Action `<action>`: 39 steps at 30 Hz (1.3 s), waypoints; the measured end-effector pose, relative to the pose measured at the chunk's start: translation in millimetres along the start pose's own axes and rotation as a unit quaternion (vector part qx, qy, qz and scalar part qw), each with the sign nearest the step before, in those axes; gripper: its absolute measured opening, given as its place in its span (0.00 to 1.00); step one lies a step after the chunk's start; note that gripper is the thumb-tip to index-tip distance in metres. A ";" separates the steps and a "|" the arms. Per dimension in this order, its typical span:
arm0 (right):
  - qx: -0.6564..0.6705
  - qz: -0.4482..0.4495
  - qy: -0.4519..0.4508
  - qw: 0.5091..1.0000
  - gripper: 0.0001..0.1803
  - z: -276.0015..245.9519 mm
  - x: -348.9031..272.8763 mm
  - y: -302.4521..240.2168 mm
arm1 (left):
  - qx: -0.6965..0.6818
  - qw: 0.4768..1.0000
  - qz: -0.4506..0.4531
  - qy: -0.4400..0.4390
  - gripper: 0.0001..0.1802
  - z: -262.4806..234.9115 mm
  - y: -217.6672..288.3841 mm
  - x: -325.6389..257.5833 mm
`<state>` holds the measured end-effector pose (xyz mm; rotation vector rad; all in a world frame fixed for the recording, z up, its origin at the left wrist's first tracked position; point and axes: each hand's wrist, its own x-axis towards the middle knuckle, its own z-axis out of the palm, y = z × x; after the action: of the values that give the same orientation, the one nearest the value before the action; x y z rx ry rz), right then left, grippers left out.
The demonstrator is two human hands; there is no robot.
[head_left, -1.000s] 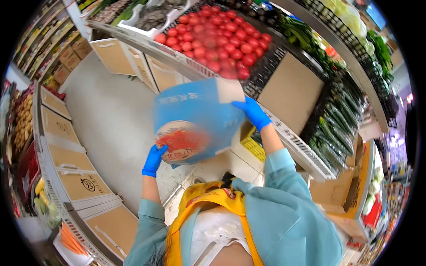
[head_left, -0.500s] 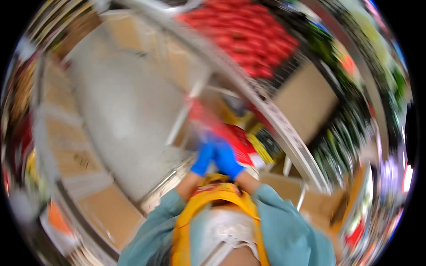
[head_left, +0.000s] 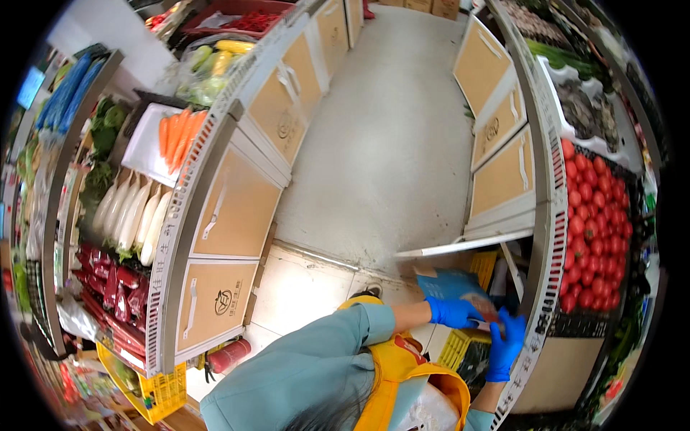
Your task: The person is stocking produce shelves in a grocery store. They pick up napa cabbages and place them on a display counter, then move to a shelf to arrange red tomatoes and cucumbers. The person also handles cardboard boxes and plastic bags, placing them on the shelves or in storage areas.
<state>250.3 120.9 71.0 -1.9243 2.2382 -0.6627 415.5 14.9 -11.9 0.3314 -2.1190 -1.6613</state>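
Note:
My left hand (head_left: 456,313), in a blue glove, closes on a floppy blue package (head_left: 447,282) at the mouth of an under-counter cabinet. My right hand (head_left: 506,348), gloved in the same blue, has its bent fingers at the package's reddish lower end, close to my left fingertips. How firmly the right fingers hold it is hard to see. Just above, the cabinet door (head_left: 467,246) stands open. Below the hands is a yellow crate (head_left: 453,350) with dark contents, and another yellow crate (head_left: 484,269) is partly hidden inside the cabinet.
Red tomatoes (head_left: 591,230) fill the right counter, beside a flat cardboard piece (head_left: 568,373). Carrots (head_left: 180,136) and white radishes (head_left: 133,215) lie on the left counter. A grey floor (head_left: 374,129) runs between cabinets. A red fire extinguisher (head_left: 230,355) lies near the left cabinets.
My view has swung, so the aisle stands upright and the counter is at right. The hands, earlier together and blurred by red packaging, are now slightly apart at the blue package.

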 end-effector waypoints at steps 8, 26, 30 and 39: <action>0.047 0.022 0.124 0.991 0.06 52.3 -16.2 31.0 | -0.076 0.979 -0.009 0.190 0.17 19.9 22.0 11.1; 0.120 0.126 -0.016 0.985 0.07 85.9 -99.3 36.7 | -0.106 0.882 -0.135 0.438 0.04 41.0 -48.4 -76.9; 0.084 0.286 0.051 0.953 0.07 124.1 -124.8 18.1 | -0.094 0.909 -0.114 0.391 0.04 26.8 -87.8 -90.8; 0.063 0.297 -0.031 0.952 0.09 202.5 -146.0 -46.5 | -0.144 0.915 -0.154 0.344 0.04 -36.8 -149.8 -140.4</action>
<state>393.7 206.6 -120.3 -1.0966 2.4720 -0.6160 545.6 6.2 -174.7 1.0263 -1.3293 -1.6558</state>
